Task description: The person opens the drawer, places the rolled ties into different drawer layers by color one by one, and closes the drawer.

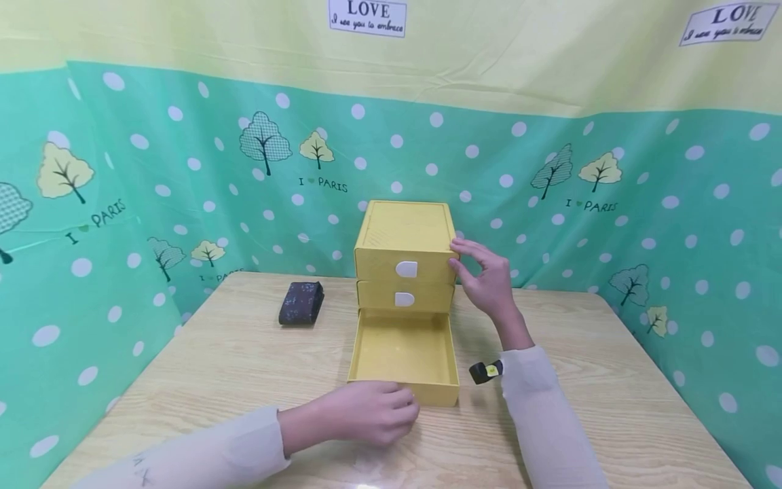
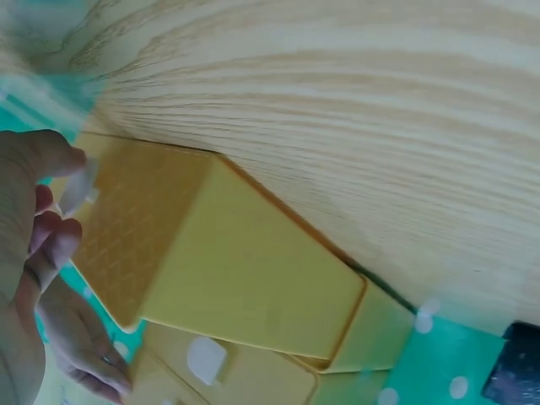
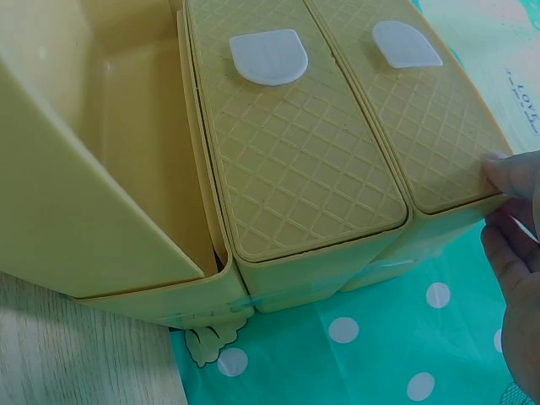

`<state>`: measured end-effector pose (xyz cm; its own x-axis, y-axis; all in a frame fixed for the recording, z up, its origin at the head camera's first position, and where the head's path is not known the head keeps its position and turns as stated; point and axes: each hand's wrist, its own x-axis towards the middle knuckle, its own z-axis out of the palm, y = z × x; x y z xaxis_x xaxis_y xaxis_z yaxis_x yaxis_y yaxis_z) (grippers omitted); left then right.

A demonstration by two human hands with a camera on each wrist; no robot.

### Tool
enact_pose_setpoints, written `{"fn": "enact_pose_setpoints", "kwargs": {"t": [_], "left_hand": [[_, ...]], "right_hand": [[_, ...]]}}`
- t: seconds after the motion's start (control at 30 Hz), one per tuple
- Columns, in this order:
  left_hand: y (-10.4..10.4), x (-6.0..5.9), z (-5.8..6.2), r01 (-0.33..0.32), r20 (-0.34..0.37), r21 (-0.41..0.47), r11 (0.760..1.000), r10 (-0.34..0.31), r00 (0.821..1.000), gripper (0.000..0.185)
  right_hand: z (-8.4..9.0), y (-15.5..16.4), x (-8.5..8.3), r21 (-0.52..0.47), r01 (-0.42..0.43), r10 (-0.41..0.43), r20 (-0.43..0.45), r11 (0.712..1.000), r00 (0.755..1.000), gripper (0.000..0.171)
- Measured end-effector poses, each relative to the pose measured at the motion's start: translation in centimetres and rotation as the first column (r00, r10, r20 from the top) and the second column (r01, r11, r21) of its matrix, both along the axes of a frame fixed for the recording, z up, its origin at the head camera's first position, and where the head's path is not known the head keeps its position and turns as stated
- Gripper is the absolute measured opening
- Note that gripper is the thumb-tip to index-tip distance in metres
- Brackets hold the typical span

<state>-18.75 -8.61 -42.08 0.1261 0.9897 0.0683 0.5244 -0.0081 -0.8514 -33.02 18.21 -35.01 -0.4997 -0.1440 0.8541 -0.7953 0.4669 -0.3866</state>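
A yellow plastic drawer unit [image 1: 406, 224] of three stacked drawers stands at the middle of the table. Its bottom drawer [image 1: 403, 346] is pulled out, and no contents show inside. My left hand [image 1: 369, 412] is at that drawer's front, where thumb and curled fingers pinch the white tab handle [image 2: 78, 187]. My right hand [image 1: 489, 278] grips the unit's upper right front edge, with the thumb [image 3: 510, 173] on the top drawer's waffle-patterned front and fingers along the side. The upper two drawers, with white handles [image 3: 270, 56], are closed.
On the wooden table [image 1: 232, 380], a dark patterned wallet-like item [image 1: 301, 303] lies left of the unit. A small black object with a yellow mark [image 1: 485, 371] is beside the right sleeve. A green dotted curtain [image 1: 391, 149] hangs behind and at both sides.
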Motion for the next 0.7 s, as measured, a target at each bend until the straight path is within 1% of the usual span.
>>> {"fn": "enact_pose_setpoints", "kwargs": {"t": [0.2, 0.4, 0.53, 0.7], "left_hand": [[-1.4, -0.1, 0.0, 0.003, 0.030, 0.066, 0.998, -0.005, 1.000, 0.037], [-2.9, -0.4, 0.4, -0.004, 0.112, 0.128, 0.992, -0.011, 0.994, 0.035], [-4.0, -0.8, 0.8, -0.023, 0.128, 0.164, 0.986, 0.002, 0.992, 0.037], [-5.9, -1.0, 1.0, -0.037, 0.150, 0.223, 0.974, 0.003, 0.989, 0.042]], "right_hand": [[0.0, 0.1, 0.0, 0.003, 0.002, -0.002, -0.001, 1.000, 1.000, 0.029], [0.1, 0.3, 0.2, 0.006, 0.008, -0.008, 0.009, 1.000, 1.000, 0.029], [0.2, 0.3, 0.3, 0.002, 0.014, -0.014, 0.003, 1.000, 1.000, 0.029], [0.2, -0.2, 0.3, -0.001, -0.016, 0.016, -0.006, 1.000, 1.000, 0.028]]}}
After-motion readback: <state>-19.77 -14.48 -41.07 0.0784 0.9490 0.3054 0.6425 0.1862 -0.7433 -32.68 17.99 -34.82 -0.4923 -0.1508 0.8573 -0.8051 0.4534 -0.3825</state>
